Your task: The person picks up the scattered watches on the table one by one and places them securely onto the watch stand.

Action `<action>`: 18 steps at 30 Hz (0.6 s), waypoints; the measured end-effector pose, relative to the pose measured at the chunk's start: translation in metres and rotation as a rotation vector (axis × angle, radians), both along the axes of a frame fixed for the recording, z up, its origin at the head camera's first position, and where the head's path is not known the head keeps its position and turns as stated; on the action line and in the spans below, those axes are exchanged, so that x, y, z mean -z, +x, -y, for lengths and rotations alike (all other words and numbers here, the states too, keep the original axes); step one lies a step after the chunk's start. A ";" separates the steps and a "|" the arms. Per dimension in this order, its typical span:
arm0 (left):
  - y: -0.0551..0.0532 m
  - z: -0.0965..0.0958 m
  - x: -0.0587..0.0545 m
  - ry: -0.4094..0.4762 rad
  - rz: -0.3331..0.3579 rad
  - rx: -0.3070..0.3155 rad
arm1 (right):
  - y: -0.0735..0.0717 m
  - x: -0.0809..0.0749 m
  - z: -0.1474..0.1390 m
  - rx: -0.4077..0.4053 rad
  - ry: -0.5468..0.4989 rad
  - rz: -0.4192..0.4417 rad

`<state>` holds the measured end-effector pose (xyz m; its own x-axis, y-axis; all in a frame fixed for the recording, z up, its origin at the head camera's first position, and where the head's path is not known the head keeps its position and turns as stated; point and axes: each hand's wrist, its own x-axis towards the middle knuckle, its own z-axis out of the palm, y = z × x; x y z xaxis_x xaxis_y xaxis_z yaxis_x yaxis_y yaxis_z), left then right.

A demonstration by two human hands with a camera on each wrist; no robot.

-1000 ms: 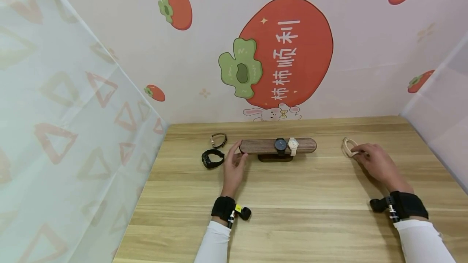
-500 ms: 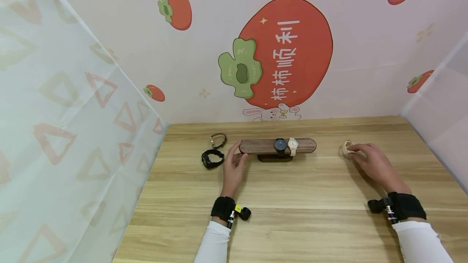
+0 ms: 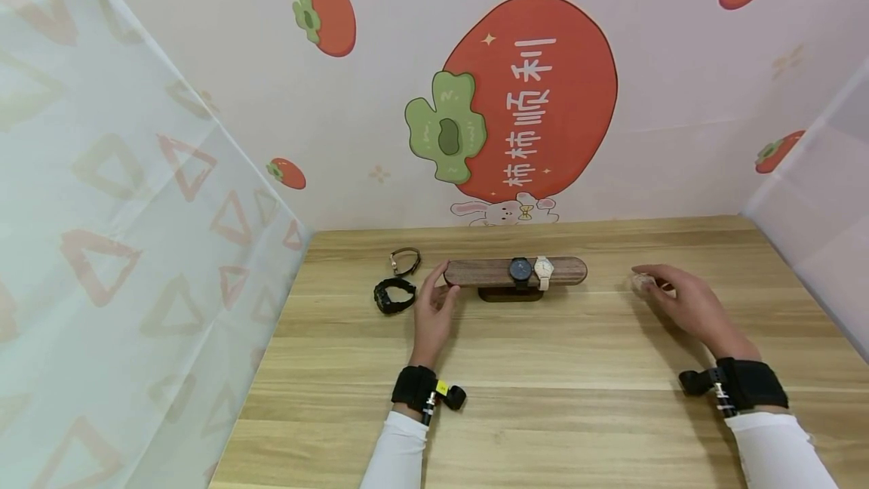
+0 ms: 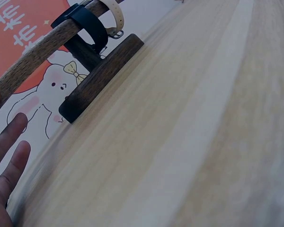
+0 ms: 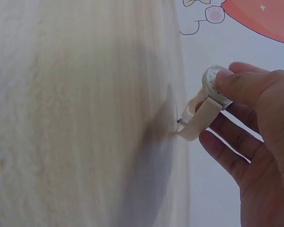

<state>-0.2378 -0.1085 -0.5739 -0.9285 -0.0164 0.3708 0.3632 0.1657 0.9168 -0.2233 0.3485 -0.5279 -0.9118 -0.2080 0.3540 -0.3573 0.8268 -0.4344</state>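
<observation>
The wood-grain bench (image 3: 543, 398) meets a pale far wall (image 3: 380, 119) printed with red persimmons (image 3: 577, 96). At its far middle, a dark wooden stand (image 3: 478, 272) carries a black watch (image 3: 520, 269) and, just right, a white-faced watch (image 3: 544, 267). The left hand (image 3: 433, 317) pinches the stand's left end; a chunky watch (image 3: 385, 299) and a slim watch (image 3: 393, 262) lie left of it. Far right, the right hand (image 3: 694, 309) grips a cream watch (image 5: 204, 117) between thumb and fingers.

A person's left arm (image 3: 397, 447) and right arm (image 3: 781, 451), white-sleeved, stretch from near to far, the left hand (image 3: 434, 317) just left of centre, gripping lightly with two fingers extended, the right hand (image 3: 689, 306) further right, angled leftward, pinching between thumb and fingers.
</observation>
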 end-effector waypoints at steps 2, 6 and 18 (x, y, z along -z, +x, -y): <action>0.000 0.000 0.000 0.000 -0.002 -0.003 | 0.000 -0.001 0.001 -0.007 0.011 -0.019; 0.000 0.000 0.001 0.001 -0.007 -0.003 | 0.001 -0.002 0.002 -0.025 0.007 -0.056; 0.000 0.000 0.001 0.002 0.000 0.003 | 0.003 -0.008 0.006 -0.041 -0.088 0.063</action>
<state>-0.2376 -0.1087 -0.5744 -0.9287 -0.0140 0.3706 0.3636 0.1628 0.9172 -0.2207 0.3424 -0.5198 -0.9240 -0.2168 0.3149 -0.3602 0.7698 -0.5270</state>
